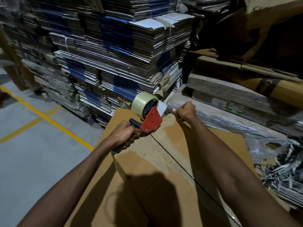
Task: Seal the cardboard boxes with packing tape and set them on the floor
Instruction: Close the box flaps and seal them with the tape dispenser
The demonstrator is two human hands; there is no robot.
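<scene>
Atop the box (164,161), left fingers (129,138) grip the tape dispenser (150,119).

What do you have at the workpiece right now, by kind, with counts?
Hands: 2, left hand gripping the dispenser handle, right hand at the box's far edge
Tape dispensers: 1
Tape rolls: 1
Cardboard boxes being sealed: 1
Total: 5

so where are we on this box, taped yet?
Done: the flaps of the cardboard box are folded shut, and their seam shows no fresh tape. In hand: the left hand grips the tape dispenser near the far edge, while the right hand pinches the tape end there. Left: run tape along the seam, then set the box on the floor.
</scene>
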